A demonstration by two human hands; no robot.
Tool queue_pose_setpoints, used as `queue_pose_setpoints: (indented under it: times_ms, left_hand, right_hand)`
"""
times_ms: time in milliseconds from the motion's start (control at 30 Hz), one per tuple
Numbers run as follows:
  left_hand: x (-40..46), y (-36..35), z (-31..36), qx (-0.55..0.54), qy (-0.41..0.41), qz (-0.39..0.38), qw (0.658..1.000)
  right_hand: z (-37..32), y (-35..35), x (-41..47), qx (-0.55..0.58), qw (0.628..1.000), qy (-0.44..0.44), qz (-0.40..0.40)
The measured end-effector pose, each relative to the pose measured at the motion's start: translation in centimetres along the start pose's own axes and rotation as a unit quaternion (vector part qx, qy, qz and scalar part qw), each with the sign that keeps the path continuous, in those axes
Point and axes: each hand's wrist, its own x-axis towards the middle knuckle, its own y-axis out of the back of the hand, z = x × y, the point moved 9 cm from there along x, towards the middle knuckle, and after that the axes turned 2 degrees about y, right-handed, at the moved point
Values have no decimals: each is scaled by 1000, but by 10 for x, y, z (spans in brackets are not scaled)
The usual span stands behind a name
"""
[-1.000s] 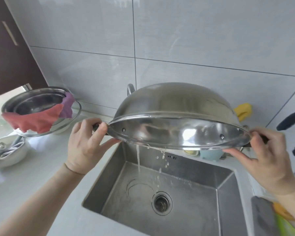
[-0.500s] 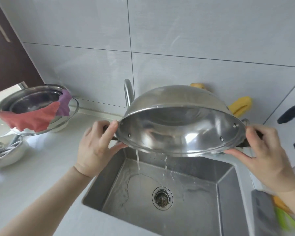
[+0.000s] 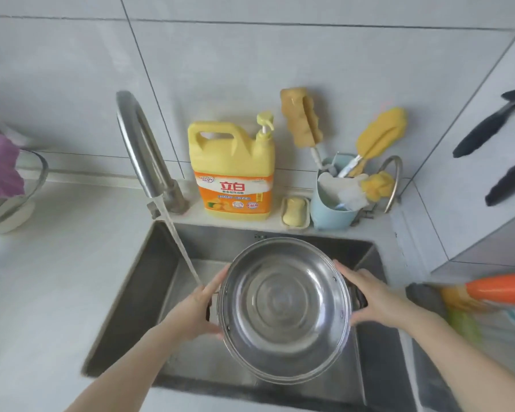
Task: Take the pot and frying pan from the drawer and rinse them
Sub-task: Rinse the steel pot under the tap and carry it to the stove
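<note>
A round stainless steel pot [image 3: 283, 310] is held low over the steel sink [image 3: 149, 281], mouth up and facing me, its inside bare. My left hand [image 3: 198, 310] grips the dark handle on its left side. My right hand [image 3: 375, 301] grips the handle on its right side. The curved faucet [image 3: 143, 156] runs a thin stream of water [image 3: 185, 254] that falls just left of the pot, by my left fingers. No frying pan can be made out for certain.
A yellow detergent jug [image 3: 232, 173], a soap dish [image 3: 295, 212] and a blue holder with sponge brushes [image 3: 336, 200] stand behind the sink. At the left edge sits a steel bowl with a purple cloth [image 3: 3, 171]. An orange bottle [image 3: 500, 289] lies at right.
The pot was tipped up high, draining water into the sink; now it is lowered into the sink area and turned mouth up. My view has tilted down, and the faucet is running.
</note>
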Motion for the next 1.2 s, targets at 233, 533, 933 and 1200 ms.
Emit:
queue_pose_setpoints:
  times_ms: [233, 533, 933, 1200]
  left_hand:
    - [35, -53, -34, 10, 30, -71, 997]
    - [64, -96, -63, -25, 83, -120, 989]
    - [61, -96, -75, 37, 134, -126, 982]
    - [-2, 31, -132, -79, 286, 105, 949]
  right_hand:
    - [50, -61, 37, 51, 996, -56, -57]
    - [100, -96, 73, 46, 990, -104, -79]
    - [115, -111, 85, 46, 991, -86, -90]
    - [112, -110, 84, 45, 990, -72, -109]
